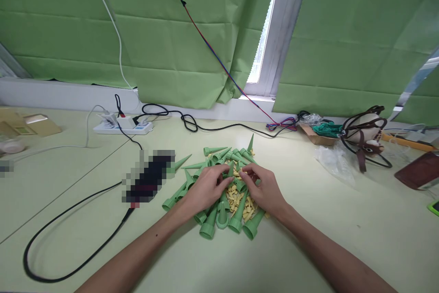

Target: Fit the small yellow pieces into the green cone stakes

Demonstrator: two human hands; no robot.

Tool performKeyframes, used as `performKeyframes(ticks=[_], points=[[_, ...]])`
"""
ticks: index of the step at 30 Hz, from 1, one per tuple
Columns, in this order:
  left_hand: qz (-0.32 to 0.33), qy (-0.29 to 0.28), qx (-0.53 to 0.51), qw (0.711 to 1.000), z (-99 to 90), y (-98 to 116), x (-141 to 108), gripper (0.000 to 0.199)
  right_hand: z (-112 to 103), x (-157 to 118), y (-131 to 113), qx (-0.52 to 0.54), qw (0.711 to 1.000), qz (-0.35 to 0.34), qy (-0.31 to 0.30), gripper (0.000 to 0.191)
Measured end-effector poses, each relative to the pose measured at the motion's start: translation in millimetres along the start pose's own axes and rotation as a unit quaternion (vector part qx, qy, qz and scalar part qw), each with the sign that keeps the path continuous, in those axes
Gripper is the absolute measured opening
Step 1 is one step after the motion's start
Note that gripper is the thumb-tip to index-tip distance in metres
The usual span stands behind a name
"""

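Observation:
In the middle of the table, green plastic cone-shaped spikes with round, collared open ends lie in a loose heap. Small yellow plastic pieces are piled among them. My left hand is closed over the heap, thumb and fingers around a green spike whose tip points up. Facing it from the right, my right hand pinches a small yellow piece, close to that spike. The fingers partly hide both held things.
A blurred-out dark device with a black cable lies left of the heap. Behind it is a white power strip. To the right are a clear plastic bag, a small bag with straps and a dark red case.

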State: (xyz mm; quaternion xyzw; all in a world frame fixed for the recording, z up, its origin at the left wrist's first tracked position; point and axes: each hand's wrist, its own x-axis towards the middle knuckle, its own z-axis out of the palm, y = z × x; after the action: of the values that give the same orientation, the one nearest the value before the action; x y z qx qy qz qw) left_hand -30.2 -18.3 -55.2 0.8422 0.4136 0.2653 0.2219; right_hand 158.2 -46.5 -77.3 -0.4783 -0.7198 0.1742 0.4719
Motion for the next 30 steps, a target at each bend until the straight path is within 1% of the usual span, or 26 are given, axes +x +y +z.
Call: performKeyframes(ticks=[5, 10, 16, 22, 30], points=[[-0.004, 0.014, -0.017, 1.0, -2.2, 4.7, 0.4, 0.022, -0.3, -0.1, -0.2, -0.002, 1.0, -0.003, 0.004, 0.019], [-0.04, 0.011, -0.094, 0.995, -4.3, 6.7, 0.7, 0.024, 0.4, -1.5, -1.8, 0.001, 1.0, -0.008, 0.002, 0.018], [-0.041, 0.013, -0.154, 0.987, -1.3, 4.7, 0.3, 0.025, 2.1, -3.4, -2.1, 0.008, 1.0, -0.018, 0.0, 0.019], [-0.046, 0.017, -0.189, 0.981, -1.1, 5.6, 0.1, 0.028, 1.8, -4.2, -1.9, 0.008, 1.0, -0.011, -0.001, 0.019], [-0.047, 0.012, -0.205, 0.978, -0.6, 4.8, -0.5, 0.027, 3.1, -3.9, -0.9, 0.008, 1.0, -0.01, 0.001, 0.019]])
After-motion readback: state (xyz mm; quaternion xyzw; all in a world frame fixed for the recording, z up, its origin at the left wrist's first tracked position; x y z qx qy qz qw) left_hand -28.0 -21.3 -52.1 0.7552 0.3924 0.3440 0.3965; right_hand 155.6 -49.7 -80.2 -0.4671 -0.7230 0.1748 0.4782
